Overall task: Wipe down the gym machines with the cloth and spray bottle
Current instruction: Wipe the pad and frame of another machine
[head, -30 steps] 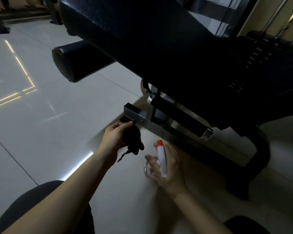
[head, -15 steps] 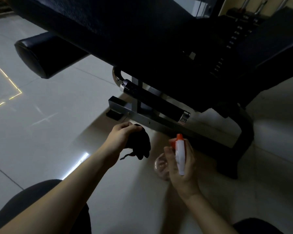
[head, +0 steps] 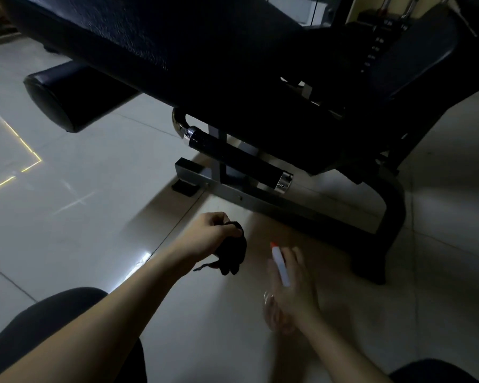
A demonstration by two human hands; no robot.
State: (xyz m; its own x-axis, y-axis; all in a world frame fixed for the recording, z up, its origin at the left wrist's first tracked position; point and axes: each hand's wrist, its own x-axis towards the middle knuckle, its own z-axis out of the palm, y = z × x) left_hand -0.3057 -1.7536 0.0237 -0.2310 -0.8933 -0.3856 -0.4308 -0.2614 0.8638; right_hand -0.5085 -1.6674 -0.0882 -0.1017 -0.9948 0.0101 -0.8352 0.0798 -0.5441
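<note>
Misting the base bar [head: 260, 201] first seems best: right hand [head: 292, 295] holds the spray bottle [head: 280, 265], left hand [head: 212, 233] clutches the cloth [head: 233, 254].

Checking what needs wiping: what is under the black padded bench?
Under the padded bench: a black-gripped handle with chrome ends, a grey base bar and a small black foot. Deeper in, shadow hides the rest.
</note>
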